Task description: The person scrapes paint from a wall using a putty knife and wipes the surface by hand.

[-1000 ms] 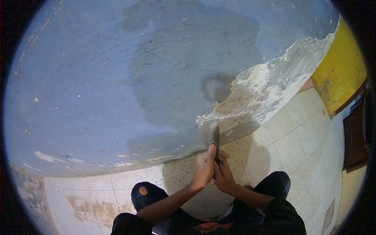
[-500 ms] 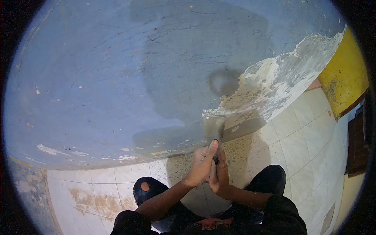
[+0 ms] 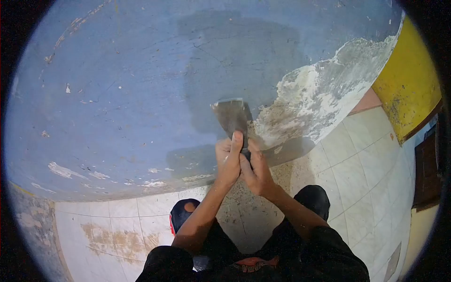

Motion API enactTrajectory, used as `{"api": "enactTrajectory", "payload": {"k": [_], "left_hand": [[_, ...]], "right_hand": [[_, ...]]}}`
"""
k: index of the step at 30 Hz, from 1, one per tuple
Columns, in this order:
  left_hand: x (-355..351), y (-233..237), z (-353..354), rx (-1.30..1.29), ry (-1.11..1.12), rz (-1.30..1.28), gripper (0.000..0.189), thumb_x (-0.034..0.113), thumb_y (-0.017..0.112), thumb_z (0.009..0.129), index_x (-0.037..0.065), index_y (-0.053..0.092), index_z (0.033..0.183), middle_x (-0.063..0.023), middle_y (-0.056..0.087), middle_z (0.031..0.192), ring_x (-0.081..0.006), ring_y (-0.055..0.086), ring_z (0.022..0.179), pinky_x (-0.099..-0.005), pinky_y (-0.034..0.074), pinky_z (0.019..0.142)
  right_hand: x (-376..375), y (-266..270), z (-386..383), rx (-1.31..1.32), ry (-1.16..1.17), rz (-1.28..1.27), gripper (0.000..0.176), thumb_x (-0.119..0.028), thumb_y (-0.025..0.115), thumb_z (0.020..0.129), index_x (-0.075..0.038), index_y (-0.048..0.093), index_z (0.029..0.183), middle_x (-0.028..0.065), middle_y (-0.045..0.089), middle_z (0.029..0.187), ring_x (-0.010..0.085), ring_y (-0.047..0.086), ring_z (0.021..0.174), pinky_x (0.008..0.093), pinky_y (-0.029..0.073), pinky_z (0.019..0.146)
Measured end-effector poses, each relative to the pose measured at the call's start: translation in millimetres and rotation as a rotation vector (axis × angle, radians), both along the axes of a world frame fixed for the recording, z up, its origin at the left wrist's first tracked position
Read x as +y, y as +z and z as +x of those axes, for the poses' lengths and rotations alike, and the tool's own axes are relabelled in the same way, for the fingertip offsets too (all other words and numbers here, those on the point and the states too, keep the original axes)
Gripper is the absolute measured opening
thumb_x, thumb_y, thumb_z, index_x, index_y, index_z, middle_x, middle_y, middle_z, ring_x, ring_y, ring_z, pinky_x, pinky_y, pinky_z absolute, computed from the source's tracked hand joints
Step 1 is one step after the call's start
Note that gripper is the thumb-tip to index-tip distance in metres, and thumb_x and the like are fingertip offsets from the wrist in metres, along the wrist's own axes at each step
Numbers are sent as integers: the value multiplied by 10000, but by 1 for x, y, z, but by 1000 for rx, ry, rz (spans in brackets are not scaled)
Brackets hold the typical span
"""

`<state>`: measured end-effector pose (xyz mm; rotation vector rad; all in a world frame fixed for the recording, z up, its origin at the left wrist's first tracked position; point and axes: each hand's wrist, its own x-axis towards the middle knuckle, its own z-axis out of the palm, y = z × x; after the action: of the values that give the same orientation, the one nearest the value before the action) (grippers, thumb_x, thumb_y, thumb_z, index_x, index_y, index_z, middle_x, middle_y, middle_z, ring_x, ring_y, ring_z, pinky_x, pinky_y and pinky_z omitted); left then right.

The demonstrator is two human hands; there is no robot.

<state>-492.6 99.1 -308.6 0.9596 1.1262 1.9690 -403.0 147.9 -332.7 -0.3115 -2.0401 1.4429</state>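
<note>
A broad-bladed paint scraper (image 3: 231, 116) points up and slightly left over the blue wall (image 3: 141, 94), its wide edge right at the painted surface. Both hands close round its handle, which is mostly hidden by fingers. My left hand (image 3: 227, 164) grips from the left, thumb laid along the base of the blade. From the right, my right hand (image 3: 257, 171) wraps the lower handle. Just right of the blade begins a large bare patch (image 3: 305, 98) of white and grey plaster with ragged paint edges.
Pale floor tiles (image 3: 357, 141) run below the wall, with crumbs of debris between my knees and a brown stain (image 3: 117, 239) at the left. A yellow wall section (image 3: 408, 80) stands at the right, near a dark wooden piece (image 3: 426, 171).
Both hands and the scraper have moved up and left along the wall, from the lower edge of the bare patch onto blue paint. The blade now tilts left.
</note>
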Motion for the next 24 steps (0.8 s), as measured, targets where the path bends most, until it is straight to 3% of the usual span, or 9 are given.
{"api": "enactTrajectory", "payload": {"k": [5, 6, 9, 11, 12, 13, 15, 18, 24], "left_hand": [[-20, -46, -7, 19, 144, -36, 524, 482, 444, 872, -26, 560, 816, -63, 564, 723, -144, 533, 665, -271, 424, 614], [-30, -41, -15, 67, -166, 4, 569, 525, 430, 857, -34, 529, 892, -86, 550, 772, -169, 544, 720, -281, 428, 656], [-41, -32, -13, 168, -232, -80, 600, 544, 399, 860, -42, 527, 880, -97, 553, 763, -182, 549, 700, -283, 432, 654], [-40, -24, -6, 141, -197, -116, 603, 548, 387, 862, -38, 530, 877, -93, 562, 758, -177, 547, 692, -283, 433, 659], [-38, -20, -3, 100, -195, -149, 606, 545, 380, 865, -41, 533, 881, -99, 570, 760, -175, 552, 704, -284, 434, 669], [-37, -20, -2, 60, -193, -180, 609, 543, 373, 868, -44, 537, 885, -104, 577, 761, -172, 557, 716, -286, 436, 680], [-34, -33, -1, 186, -83, -179, 581, 505, 394, 874, -47, 517, 1007, -115, 596, 760, -169, 579, 712, -292, 451, 665], [-25, -5, 9, 649, 191, -140, 582, 429, 455, 873, -36, 403, 1220, -108, 601, 654, -174, 591, 580, -280, 466, 547], [-20, -9, 9, 1355, 283, -778, 843, 363, 548, 830, -41, 34, 1363, -72, 600, 535, -184, 553, 388, -316, 439, 394]], "right_hand": [[-23, -20, 2, 87, 7, -42, 441, -198, 425, 896, 84, 298, 1210, 244, 311, 1272, 345, 310, 1213, 371, 205, 1018], [-25, -24, 7, -73, 144, -102, 409, -200, 421, 899, 79, 320, 1181, 242, 280, 1291, 334, 274, 1233, 369, 190, 1025], [-36, -18, 20, -117, 151, 115, 351, -202, 404, 909, 74, 365, 1121, 232, 415, 1183, 281, 436, 1102, 371, 326, 934], [-41, -6, 32, -355, 400, -608, 287, -210, 406, 911, 51, 434, 1027, 138, 553, 856, 199, 551, 747, 331, 438, 684], [-49, -12, 33, -145, 242, -579, 237, -222, 407, 914, 10, 450, 909, 30, 475, 591, 126, 436, 483, 283, 371, 464], [-49, -15, 37, -147, 239, -583, 237, -222, 407, 914, 10, 450, 909, 30, 475, 591, 126, 436, 483, 283, 371, 464], [-43, -12, 52, -56, -221, 16, 216, -235, 393, 919, -37, 435, 843, 3, 438, 572, 102, 410, 479, 260, 336, 438], [-19, -21, 76, 48, -227, -492, 244, -268, 374, 930, -57, 424, 816, -8, 417, 551, 83, 377, 437, 244, 304, 396], [1, 10, 86, 183, -308, -598, 331, -369, 366, 929, -85, 391, 761, -26, 356, 531, 55, 294, 400, 213, 247, 362]]}}
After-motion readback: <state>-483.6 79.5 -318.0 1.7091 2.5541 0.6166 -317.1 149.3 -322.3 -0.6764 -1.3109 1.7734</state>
